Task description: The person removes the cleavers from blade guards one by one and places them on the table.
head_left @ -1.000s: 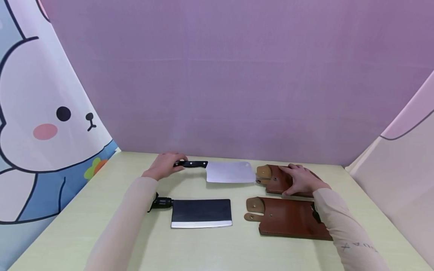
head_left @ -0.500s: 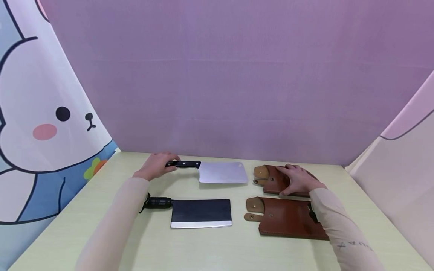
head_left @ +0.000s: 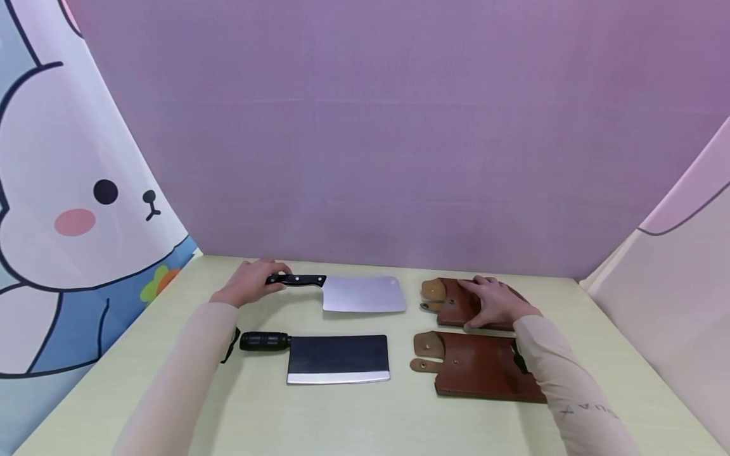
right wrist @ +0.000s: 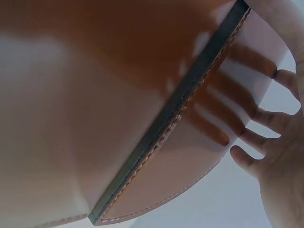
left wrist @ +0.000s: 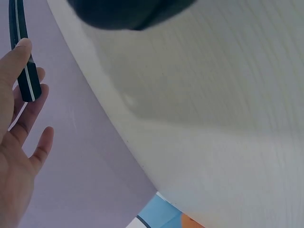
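My left hand (head_left: pixel 249 282) pinches the butt of a black riveted handle (left wrist: pixel 29 80) between thumb and fingers. It belongs to a silver-bladed cleaver (head_left: pixel 364 295), which points right at the back of the table. Over the smaller brown leather knife sheath (head_left: pixel 456 309) spans my right hand (head_left: pixel 493 301), thumb on the near edge and fingers at the far one. The right wrist view shows the fingertips right at that sheath's stitched edge (right wrist: pixel 156 187). The sheath's tan flap (head_left: pixel 433 291) and strap face the cleaver, with a gap between blade and sheath.
A second cleaver (head_left: pixel 339 358) with a dark blade and black handle lies nearer, below the left forearm. To its right is a larger brown sheath (head_left: pixel 481 367), partly under the right sleeve. A purple backdrop (head_left: pixel 365 139) rises behind the table.
My left hand has drawn the silver cleaver leftward, away from the sheath. My right hand and the smaller sheath have slid slightly left. The nearer cleaver and larger sheath stay put.
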{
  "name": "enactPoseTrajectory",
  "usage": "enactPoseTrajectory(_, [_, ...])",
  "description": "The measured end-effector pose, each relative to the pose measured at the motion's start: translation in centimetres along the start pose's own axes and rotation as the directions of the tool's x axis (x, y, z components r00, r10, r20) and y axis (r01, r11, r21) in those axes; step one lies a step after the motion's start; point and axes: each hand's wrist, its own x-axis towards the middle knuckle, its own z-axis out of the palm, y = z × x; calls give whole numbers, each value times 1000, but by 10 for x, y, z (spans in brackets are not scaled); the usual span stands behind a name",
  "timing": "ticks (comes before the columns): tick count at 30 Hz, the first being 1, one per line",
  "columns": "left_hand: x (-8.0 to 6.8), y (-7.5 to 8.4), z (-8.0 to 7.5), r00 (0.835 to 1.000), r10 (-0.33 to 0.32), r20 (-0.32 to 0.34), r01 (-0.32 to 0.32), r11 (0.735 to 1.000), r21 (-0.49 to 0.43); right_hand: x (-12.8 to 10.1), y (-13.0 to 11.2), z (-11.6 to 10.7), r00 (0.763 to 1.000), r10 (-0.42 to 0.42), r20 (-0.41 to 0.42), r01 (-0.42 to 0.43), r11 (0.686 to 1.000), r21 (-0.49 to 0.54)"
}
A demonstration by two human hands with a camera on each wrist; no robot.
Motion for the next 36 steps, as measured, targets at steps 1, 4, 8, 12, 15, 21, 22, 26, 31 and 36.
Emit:
enactPoseTrajectory(1, [-1, -1, 0, 1000, -6, 4, 6, 1000, -3, 0, 0, 0, 1000, -5, 1, 5, 1000, 0])
enactPoseTrajectory(4, [-3, -2, -1, 1000, -19, 10, 19, 1000, -5, 2, -1, 2, 1000, -8, 7, 8, 1000, 1])
enactPoseTrajectory(8, [-6, -5, 0, 999, -29, 18, 29, 1000, -11, 3, 0, 4, 1000, 0, 24, 0, 1000, 1])
enactPoseTrajectory(12, [-8, -8, 2, 999, -41, 28, 41, 999, -19, 5, 0, 5, 999, 12, 42, -13, 1000, 6])
enactPoseTrajectory(15, [-9, -10, 3, 999, -40, 27, 41, 999, -17, 5, -1, 5, 999, 14, 48, -15, 1000, 11])
enactPoseTrajectory(21, [-11, -13, 5, 999, -36, 18, 36, 999, -14, 4, -3, 4, 997, 30, 73, -32, 999, 22])
enactPoseTrajectory(22, [-12, -14, 5, 999, -36, 18, 36, 999, -13, 4, -3, 4, 997, 32, 76, -34, 999, 23])
enactPoseTrajectory(26, [-14, -14, 4, 999, -36, 20, 36, 999, -2, 4, -2, 4, 995, 35, 88, -37, 999, 22])
enactPoseTrajectory(31, [-15, -13, 2, 999, -42, 27, 42, 999, -8, 5, -1, 4, 994, 37, 106, -39, 999, 19])
enactPoseTrajectory(36, [-17, -14, 2, 998, -49, 30, 50, 999, -11, 7, 0, 5, 989, 54, 134, -59, 998, 30])
